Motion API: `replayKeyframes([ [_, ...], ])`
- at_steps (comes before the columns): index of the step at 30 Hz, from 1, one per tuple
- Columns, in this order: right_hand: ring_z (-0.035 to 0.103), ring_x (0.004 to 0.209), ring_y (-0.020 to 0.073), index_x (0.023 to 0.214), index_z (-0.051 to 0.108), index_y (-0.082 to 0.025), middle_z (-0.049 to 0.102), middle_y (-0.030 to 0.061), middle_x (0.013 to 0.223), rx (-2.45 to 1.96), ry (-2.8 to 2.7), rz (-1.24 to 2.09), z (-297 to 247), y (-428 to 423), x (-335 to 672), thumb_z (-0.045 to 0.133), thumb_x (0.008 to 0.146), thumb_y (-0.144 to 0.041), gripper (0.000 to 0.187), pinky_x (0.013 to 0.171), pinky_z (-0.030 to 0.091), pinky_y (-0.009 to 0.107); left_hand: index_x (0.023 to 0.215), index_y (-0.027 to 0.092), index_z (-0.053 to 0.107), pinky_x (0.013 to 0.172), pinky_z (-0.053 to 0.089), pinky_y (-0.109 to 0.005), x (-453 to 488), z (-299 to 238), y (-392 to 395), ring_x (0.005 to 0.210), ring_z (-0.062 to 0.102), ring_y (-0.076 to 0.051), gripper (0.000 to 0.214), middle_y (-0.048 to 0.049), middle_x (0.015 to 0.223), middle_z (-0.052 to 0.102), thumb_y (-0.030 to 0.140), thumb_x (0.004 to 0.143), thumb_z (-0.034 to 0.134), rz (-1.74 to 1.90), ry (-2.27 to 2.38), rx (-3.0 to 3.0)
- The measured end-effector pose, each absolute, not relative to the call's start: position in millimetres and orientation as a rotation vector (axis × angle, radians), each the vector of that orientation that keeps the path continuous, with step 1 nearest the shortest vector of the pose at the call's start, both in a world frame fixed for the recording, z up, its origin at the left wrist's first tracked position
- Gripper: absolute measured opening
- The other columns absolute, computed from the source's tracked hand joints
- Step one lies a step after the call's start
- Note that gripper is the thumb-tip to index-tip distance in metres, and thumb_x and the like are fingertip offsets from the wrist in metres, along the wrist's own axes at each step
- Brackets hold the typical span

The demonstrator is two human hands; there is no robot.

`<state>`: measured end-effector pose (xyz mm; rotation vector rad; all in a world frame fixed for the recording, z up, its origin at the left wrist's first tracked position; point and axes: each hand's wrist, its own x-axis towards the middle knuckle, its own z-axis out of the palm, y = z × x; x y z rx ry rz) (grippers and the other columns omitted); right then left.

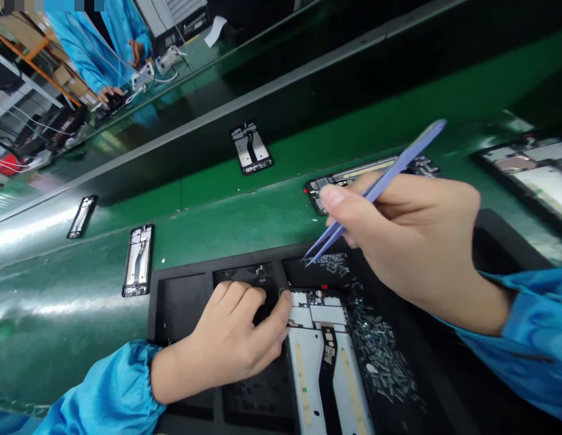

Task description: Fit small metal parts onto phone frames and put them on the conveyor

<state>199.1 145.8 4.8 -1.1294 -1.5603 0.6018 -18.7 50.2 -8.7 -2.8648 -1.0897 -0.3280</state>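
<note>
My right hand (399, 241) grips a pair of blue tweezers (376, 190), their tips pointing down-left above a black foam tray (181, 302). Beneath the tips lies a small heap of tiny metal parts (329, 263). My left hand (231, 338) rests curled on the tray, its thumb pressing the top edge of a phone frame (319, 362) with a dark ribbon strip down its middle. A larger pile of small silver screws or clips (381, 356) sits to the frame's right. Part of another phone frame (335, 184) lies on the belt behind my right hand.
Several more phone frames lie on the green conveyor belt (217, 211), including one (138, 260) near the tray. A grey rail (245, 103) runs beyond it. A co-worker in a blue sleeve (95, 51) works at the far side with white adapters (142, 75).
</note>
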Motion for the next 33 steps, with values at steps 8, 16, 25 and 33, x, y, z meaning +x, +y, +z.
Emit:
replayKeyframes([
  [8,0.039,0.042,0.0099,0.055,0.047,-0.022,0.044,-0.0041,0.047,-1.113,-1.593,0.823,6.9,152.0,198.6,0.064,0.095,-0.025,0.043,0.039,0.029,0.026,0.133,0.009,0.06,0.071,0.044,-0.037,-17.9,-6.5,51.4,0.085,0.052,-0.024,0.037,-0.0112,0.095,0.058,0.024,0.101,0.05,-0.326,-1.121,-2.911],
  [16,0.042,0.044,0.0107,0.056,0.05,-0.021,0.045,-0.0037,0.048,-1.158,-1.61,0.901,3.7,153.4,196.3,0.066,0.094,-0.031,0.042,0.039,0.032,0.025,0.141,0.007,0.053,0.067,0.043,-0.036,-13.5,-4.1,44.7,0.08,0.048,-0.023,0.043,-0.0101,0.092,0.056,0.024,0.104,0.043,-0.179,-1.175,-2.924],
  [25,0.037,0.046,0.0108,0.053,0.044,-0.022,0.041,-0.0041,0.049,-1.189,-1.555,1.017,2.4,154.1,193.3,0.064,0.093,-0.037,0.047,0.042,0.028,0.027,0.142,0.006,0.052,0.068,0.046,-0.038,-14.5,-5.0,43.4,0.076,0.046,-0.023,0.042,-0.0074,0.086,0.056,0.025,0.105,0.043,-0.176,-1.215,-2.967],
  [33,0.043,0.046,0.0117,0.073,0.067,-0.021,0.05,-0.0042,0.052,-1.109,-1.321,1.081,5.2,161.2,198.3,0.063,0.093,-0.038,0.027,0.044,0.033,0.027,0.147,0.012,0.048,0.071,0.053,-0.038,-22.0,0.9,33.2,0.078,0.053,-0.022,0.043,-0.0078,0.091,0.06,0.024,0.106,0.044,-0.281,-1.309,-2.999],
])
